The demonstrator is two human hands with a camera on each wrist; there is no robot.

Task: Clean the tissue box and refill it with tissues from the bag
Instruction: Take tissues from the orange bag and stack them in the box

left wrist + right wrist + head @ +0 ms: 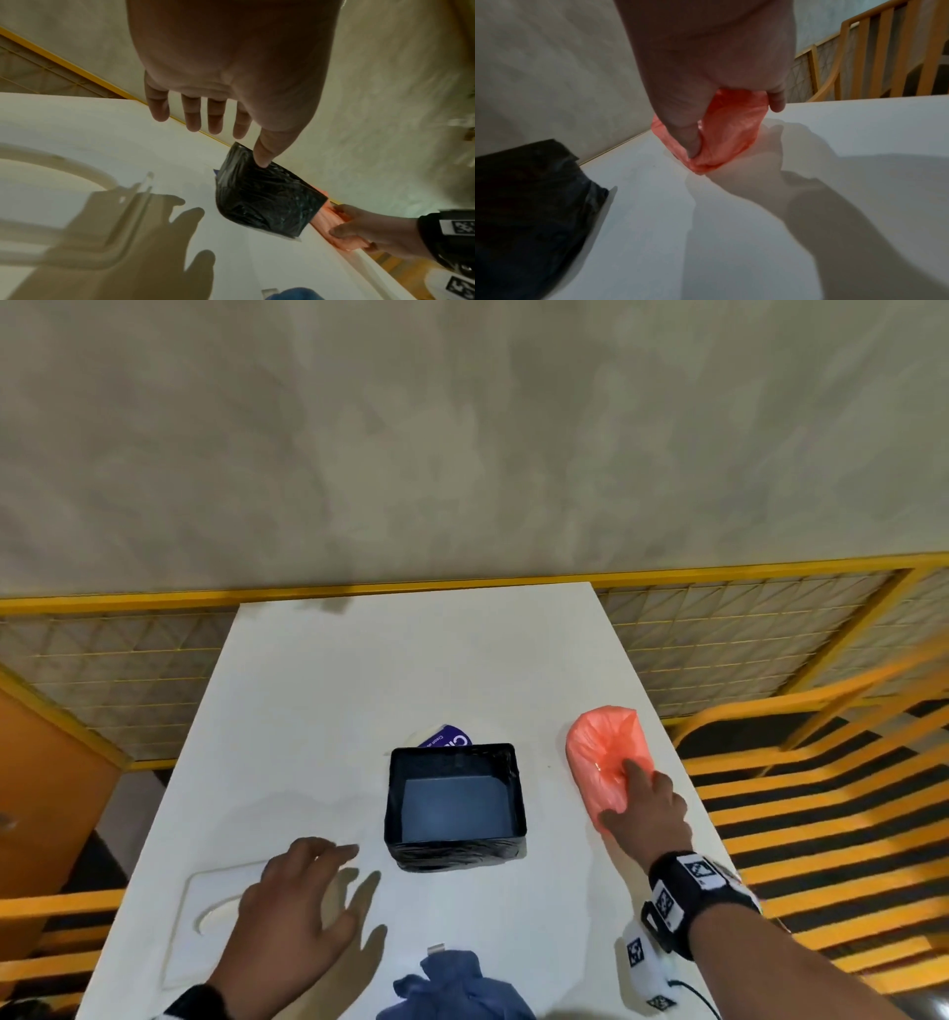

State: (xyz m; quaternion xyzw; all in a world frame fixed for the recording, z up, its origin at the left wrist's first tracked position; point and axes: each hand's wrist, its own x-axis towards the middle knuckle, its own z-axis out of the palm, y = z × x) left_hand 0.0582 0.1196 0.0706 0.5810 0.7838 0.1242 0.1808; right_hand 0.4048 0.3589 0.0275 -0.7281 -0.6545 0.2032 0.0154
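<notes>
A black open-topped tissue box (454, 806) (267, 203) (526, 203) stands in the middle of the white table (411, 660), empty inside. To its right lies an orange plastic bag (608, 755) (331, 225) (727, 130). My right hand (644, 806) (721, 85) grips the near end of that bag, thumb and fingers curled round it. My left hand (295, 906) (205, 113) hovers over the table left of the box, fingers spread and holding nothing.
The white lid (215, 901) with an oval slot lies flat under my left hand. A blue cloth (457, 988) sits at the near table edge. A purple-and-white container (444, 738) lies behind the box. Yellow railings (821, 762) flank the table.
</notes>
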